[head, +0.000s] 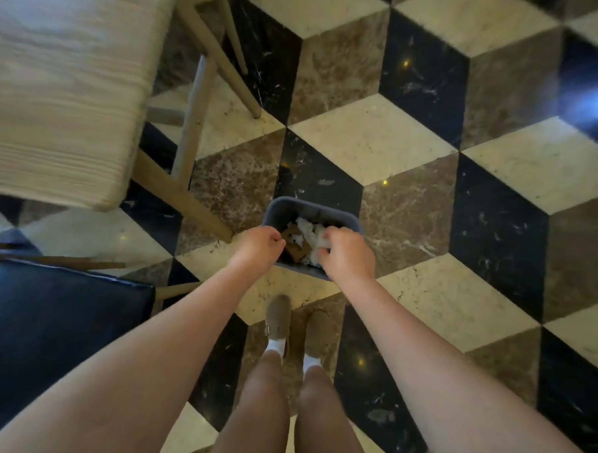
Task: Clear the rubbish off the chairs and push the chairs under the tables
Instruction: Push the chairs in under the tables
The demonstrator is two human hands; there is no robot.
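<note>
A: Grip? The right hand [349,254] curls its fingers round white crumpled tissue [324,241] over the grey bin [312,211]. The left hand [259,247] has fingers curled over the bin's near-left rim; whether it grasps the rim cannot be told.

B: Rubbish? White paper [306,228] and brown card [292,236] lie in the bin, at 12 o'clock from the shoes [278,316].

A: Chairs? Black seat [53,321] at 9 o'clock; pale table [64,79] at 10 o'clock, a wooden chair's legs [196,119] beneath it.
</note>
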